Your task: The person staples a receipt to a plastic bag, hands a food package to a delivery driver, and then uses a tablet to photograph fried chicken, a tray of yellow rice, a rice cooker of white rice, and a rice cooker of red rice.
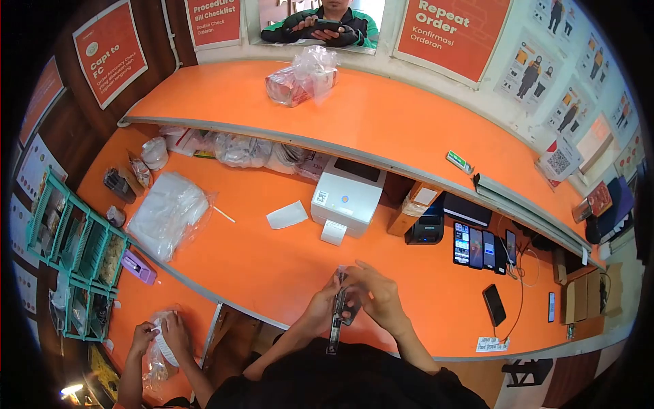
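Far left: teal rack (76, 262), several compartments. Beside it: purple device (139, 266), lying on the counter (252, 273). Lower left: a co-worker's hands (162, 335), at white paper and clear plastic. Centre: left hand (317, 308), fingers closed around a narrow dark object (335, 324), which stands edge-on near the counter's front edge, against that hand's fingers, between the two hands. Beyond: white printer (347, 196), paper protruding. Next: right hand (379, 297), fingers partly extended, just right of the object; whether it grips cannot be told. Right: row of lit phones (477, 247).
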A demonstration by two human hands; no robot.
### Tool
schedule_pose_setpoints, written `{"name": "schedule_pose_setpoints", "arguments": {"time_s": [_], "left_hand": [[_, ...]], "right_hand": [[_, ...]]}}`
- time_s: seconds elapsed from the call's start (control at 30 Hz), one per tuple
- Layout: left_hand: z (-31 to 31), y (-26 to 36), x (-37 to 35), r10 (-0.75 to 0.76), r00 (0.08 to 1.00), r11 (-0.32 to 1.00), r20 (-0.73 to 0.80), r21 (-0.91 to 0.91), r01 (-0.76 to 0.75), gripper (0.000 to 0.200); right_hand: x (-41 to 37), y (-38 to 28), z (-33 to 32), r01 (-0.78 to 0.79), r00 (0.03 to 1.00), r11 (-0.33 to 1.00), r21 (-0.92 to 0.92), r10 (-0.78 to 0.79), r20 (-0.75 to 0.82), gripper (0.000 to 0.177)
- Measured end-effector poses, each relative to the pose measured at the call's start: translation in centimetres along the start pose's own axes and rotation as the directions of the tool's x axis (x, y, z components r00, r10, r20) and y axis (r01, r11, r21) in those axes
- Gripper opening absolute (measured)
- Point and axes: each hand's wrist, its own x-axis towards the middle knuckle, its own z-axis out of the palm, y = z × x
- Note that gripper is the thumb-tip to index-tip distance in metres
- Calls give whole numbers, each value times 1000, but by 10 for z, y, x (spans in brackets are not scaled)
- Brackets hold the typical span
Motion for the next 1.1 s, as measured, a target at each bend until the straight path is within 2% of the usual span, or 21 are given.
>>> {"name": "schedule_pose_setpoints", "arguments": {"time_s": [0.1, 0.2, 0.27, 0.37, 0.5, 0.57, 0.6, 0.67, 0.7, 0.73, 0.77, 0.9, 0.97, 1.0, 1.07, 1.1], "left_hand": [[-2, -2, 1, -5, 1000, 999, 10, 47, 5, 32], [-4, -3, 0, 11, 1000, 1000, -18, 12, -11, 31], [-9, -4, 0, 45, 999, 999, -6, -2, -45, 36], [-9, -3, -2, 81, 994, 997, -68, 16, -80, 36], [-22, -3, 0, 151, 980, 989, -127, 21, -149, 31], [-32, 1, -2, 148, 989, 978, -22, -146, -150, 31], [-37, 1, 0, 156, 987, 976, -31, -150, -159, 31], [-52, -2, 5, 122, 989, 854, -86, -498, -149, 22], [-73, -10, 13, 130, 987, 850, -98, -502, -162, 22], [-103, -21, 23, -2, 991, 653, -136, -750, -101, 19], [-121, -30, 26, -137, 983, 382, -125, -922, -63, 17], [-131, -48, 12, -82, 968, 366, -237, -911, -191, 16], [-127, -53, 7, 13, 938, 390, -346, -862, -323, 18], [-128, -56, 7, 15, 935, 380, -355, -863, -333, 18], [-128, -61, 6, 42, 921, 466, -388, -807, -361, 17], [-129, -66, 7, 40, 918, 456, -393, -811, -367, 17]], "right_hand": [[5, -3, 0, 52, 998, 997, -52, -50, 32, 42], [7, -9, 5, -19, 1000, 995, -97, 21, 12, 44], [6, -15, 10, -128, 990, 992, 13, 129, -62, 47], [3, -13, 15, -135, 990, 991, -9, 135, -38, 49], [-5, -13, 25, -25, 999, 994, -109, 29, 35, 48], [-5, -16, 24, 56, 996, 992, -115, -48, 73, 46], [-7, -13, 24, 62, 995, 992, -107, -53, 82, 46], [-12, -4, 28, 6, 1000, 990, -140, -6, 3, 43], [-14, -1, 30, 12, 1000, 991, -131, -10, 14, 43], [-16, 0, 31, -61, 998, 995, -73, 61, -4, 41], [-17, 1, 33, -134, 991, 991, -14, 133, -18, 39], [-29, 3, 42, -177, 982, 984, 16, 176, 64, 36], [-39, 7, 52, -318, 940, 937, 144, 292, 177, 35], [-42, 11, 57, -319, 938, 936, 146, 290, 191, 35], [-48, 22, 68, -421, 885, 868, 264, 330, 328, 33], [-54, 30, 74, -426, 881, 867, 261, 330, 339, 33]]}}
